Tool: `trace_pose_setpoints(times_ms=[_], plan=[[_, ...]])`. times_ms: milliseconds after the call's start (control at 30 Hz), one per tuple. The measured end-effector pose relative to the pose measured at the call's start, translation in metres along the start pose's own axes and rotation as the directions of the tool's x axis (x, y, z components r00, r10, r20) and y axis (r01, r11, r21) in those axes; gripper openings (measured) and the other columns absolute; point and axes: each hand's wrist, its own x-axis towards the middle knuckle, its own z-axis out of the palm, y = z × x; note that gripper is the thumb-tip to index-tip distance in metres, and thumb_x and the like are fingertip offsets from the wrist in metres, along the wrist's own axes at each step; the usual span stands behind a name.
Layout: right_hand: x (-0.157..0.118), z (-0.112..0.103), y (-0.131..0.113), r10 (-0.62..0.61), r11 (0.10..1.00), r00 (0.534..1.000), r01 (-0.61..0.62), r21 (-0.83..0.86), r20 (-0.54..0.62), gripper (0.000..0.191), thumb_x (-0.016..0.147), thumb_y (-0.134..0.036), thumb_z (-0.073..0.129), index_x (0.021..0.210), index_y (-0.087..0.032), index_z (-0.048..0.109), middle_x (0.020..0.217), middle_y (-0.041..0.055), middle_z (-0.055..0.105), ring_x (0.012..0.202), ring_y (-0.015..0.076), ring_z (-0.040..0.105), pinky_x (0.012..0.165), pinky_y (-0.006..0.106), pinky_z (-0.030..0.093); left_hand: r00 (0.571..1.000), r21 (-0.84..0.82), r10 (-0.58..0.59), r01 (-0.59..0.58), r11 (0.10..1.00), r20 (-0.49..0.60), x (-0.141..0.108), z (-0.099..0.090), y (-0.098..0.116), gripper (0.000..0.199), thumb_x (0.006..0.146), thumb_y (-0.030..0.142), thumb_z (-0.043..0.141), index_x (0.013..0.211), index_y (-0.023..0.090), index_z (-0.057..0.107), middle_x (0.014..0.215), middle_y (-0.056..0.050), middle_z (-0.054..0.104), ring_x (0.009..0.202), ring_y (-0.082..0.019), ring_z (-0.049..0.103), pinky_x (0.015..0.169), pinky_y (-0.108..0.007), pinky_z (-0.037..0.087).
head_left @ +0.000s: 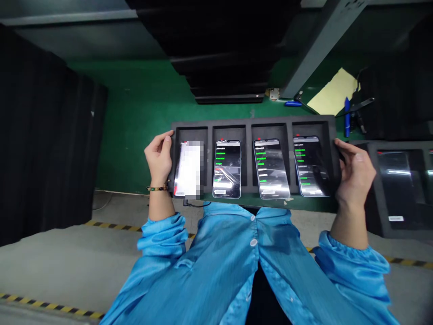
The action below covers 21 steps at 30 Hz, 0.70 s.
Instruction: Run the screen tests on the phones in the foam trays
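A black foam tray (248, 131) with several compartments lies across the front of the green bench. My left hand (159, 153) grips its left end, and my right hand (355, 174) grips its right end; part of each hand's fingers is hidden. Each compartment bears one smartphone. The leftmost smartphone (186, 169) has a bright white screen, partly pixelated. Dark screens with green and white text lines show on the second smartphone (227, 169), the third smartphone (272, 169) and the rightmost smartphone (311, 167).
To the right stands another black tray (375, 203) with a dark phone (394, 176) in it. Yellow paper (333, 92), a blue pen (347, 117) and a blue cap (292, 104) lie behind on the green bench (135, 117). Black curtains (47, 135) hang left; a metal post (321, 45) rises at the back.
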Motion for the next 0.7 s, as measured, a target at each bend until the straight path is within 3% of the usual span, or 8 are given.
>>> trace_pose_setpoints(times_ms=[200, 433, 600, 700], plan=[[0.002, 0.002, 0.004, 0.017, 0.995, 1.0, -0.018, -0.094, -0.012, 0.049, 0.096, -0.056, 0.053, 0.127, -0.03, 0.08, 0.139, 0.0183, 0.076, 0.138, 0.0383, 0.07, 0.098, 0.054, 0.063, 1.0, -0.004, -0.002, 0.002, 1.0, -0.003, 0.0, 0.0, 0.001, 0.036, 0.105, 0.048, 0.067, 0.117, 0.018, 0.083, 0.122, -0.01, 0.082, 0.116, -0.024, 0.076, 0.111, -0.037, 0.058], [-0.001, 0.002, 0.002, -0.003, 0.989, 1.0, 0.001, -0.147, -0.013, 0.051, 0.098, -0.053, 0.049, 0.13, -0.028, 0.08, 0.14, 0.0189, 0.076, 0.132, 0.038, 0.073, 0.104, 0.057, 0.061, 1.0, -0.014, -0.014, 0.015, 1.0, 0.014, -0.001, 0.0, 0.002, 0.04, 0.104, 0.053, 0.067, 0.119, 0.019, 0.083, 0.124, -0.01, 0.082, 0.119, -0.026, 0.075, 0.113, -0.039, 0.057], [-0.001, 0.002, 0.01, -0.078, 0.996, 0.996, 0.076, -0.043, -0.051, 0.047, 0.098, -0.055, 0.058, 0.125, -0.028, 0.084, 0.133, 0.0193, 0.079, 0.128, 0.0366, 0.076, 0.107, 0.057, 0.058, 0.986, -0.074, -0.033, 0.045, 0.996, 0.162, -0.024, -0.015, 0.004, 0.05, 0.099, 0.062, 0.073, 0.13, 0.023, 0.08, 0.152, -0.012, 0.071, 0.149, -0.031, 0.061, 0.13, -0.049, 0.046], [0.001, 0.002, 0.01, -0.057, 0.996, 0.993, 0.05, -0.068, -0.1, 0.047, 0.092, -0.054, 0.059, 0.119, -0.025, 0.085, 0.127, 0.0168, 0.081, 0.123, 0.0361, 0.078, 0.109, 0.059, 0.058, 0.963, -0.157, -0.054, 0.098, 0.983, 0.264, -0.045, -0.03, 0.002, 0.054, 0.099, 0.06, 0.075, 0.143, 0.028, 0.074, 0.165, -0.011, 0.061, 0.16, -0.033, 0.05, 0.135, -0.054, 0.039]])
